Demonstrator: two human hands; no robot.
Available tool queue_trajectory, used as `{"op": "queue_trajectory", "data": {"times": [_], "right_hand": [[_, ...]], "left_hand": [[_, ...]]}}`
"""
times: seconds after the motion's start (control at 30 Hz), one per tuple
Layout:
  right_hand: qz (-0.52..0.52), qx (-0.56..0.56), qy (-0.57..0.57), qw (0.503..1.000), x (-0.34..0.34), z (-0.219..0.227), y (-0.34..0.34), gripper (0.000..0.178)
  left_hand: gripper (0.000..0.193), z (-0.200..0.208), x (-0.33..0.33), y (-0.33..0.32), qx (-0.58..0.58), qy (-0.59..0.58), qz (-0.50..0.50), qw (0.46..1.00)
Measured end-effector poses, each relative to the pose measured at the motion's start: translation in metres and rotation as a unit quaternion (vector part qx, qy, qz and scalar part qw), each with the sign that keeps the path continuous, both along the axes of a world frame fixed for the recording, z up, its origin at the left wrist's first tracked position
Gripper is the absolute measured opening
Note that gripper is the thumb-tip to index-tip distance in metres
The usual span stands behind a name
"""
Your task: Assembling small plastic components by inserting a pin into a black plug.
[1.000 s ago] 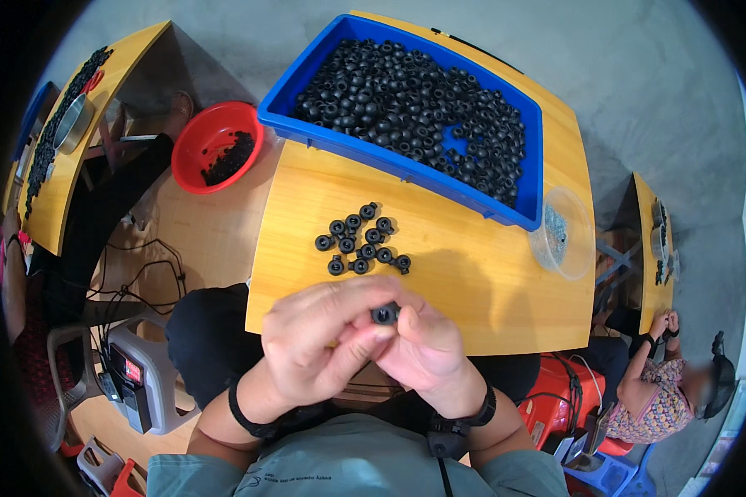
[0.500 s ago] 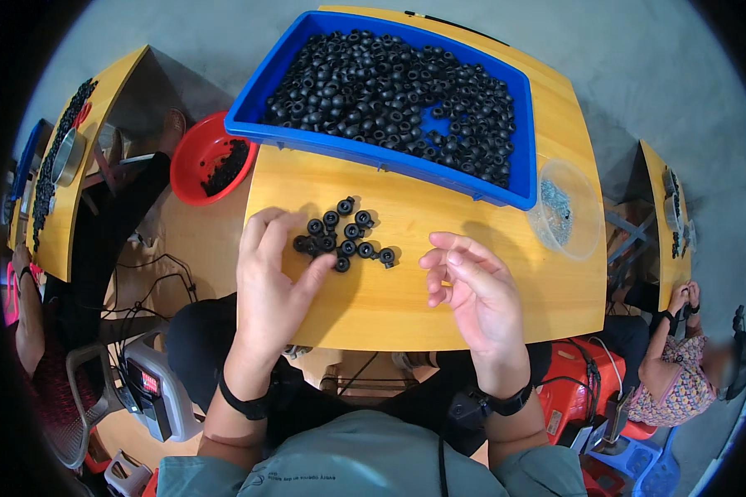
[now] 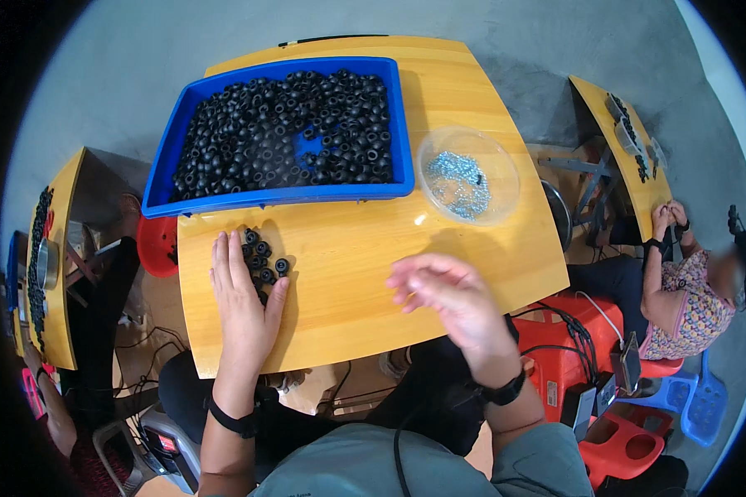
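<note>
My left hand (image 3: 244, 302) lies with its fingers stretched out along the left side of a small cluster of black round parts (image 3: 264, 257) with ring-like openings. Its fingers and thumb border the cluster and partly hide it. In front of the table's right half, my right hand (image 3: 452, 302) hovers with loosely bent, parted fingers; nothing shows in them. Beyond that hand stands a clear round plastic bowl (image 3: 510, 178) with many tiny shiny silvery-blue pieces (image 3: 460, 184), too small to name.
A large blue bin (image 3: 294, 199) full of similar black parts stands across the table's far left. Beside the wooden table (image 3: 365, 248) is a red basin (image 3: 157, 240) at left. Red stools (image 3: 555, 348) stand at right. Co-workers sit at side tables (image 3: 651, 186).
The view has turned right, so the bin and table appear farther left. My left hand has gathered the black parts into a tighter cluster. My right hand has moved closer to the clear bowl.
</note>
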State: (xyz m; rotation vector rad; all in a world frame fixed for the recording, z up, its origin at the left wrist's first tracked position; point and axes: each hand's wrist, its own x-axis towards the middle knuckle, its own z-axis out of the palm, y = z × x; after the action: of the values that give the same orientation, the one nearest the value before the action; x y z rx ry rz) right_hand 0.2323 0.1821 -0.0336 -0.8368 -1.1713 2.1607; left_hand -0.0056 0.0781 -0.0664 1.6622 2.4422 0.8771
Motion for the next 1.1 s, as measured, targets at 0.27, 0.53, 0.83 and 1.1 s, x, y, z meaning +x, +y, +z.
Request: {"op": "queue_trajectory", "data": {"times": [0.27,0.53,0.83,1.1], "right_hand": [[-0.176,0.289,-0.172,0.925,0.050,0.047,0.090,0.018],[-0.012,0.436,-0.486,0.758,0.015,0.015,0.141,0.011],[0.031,0.535,-0.621,0.572,-0.008,0.003,0.145,0.005],[0.032,0.532,-0.609,0.588,-0.016,0.015,0.134,0.010]], "left_hand": [[0.070,0.022,0.012,-0.016,0.058,-0.063,-0.015,0.996],[0.059,0.052,0.023,-0.032,0.053,-0.111,-0.045,0.991],[0.051,0.067,0.010,-0.046,0.059,-0.176,-0.053,0.981],[0.044,0.087,-0.004,-0.036,0.062,-0.179,-0.067,0.980]]}}
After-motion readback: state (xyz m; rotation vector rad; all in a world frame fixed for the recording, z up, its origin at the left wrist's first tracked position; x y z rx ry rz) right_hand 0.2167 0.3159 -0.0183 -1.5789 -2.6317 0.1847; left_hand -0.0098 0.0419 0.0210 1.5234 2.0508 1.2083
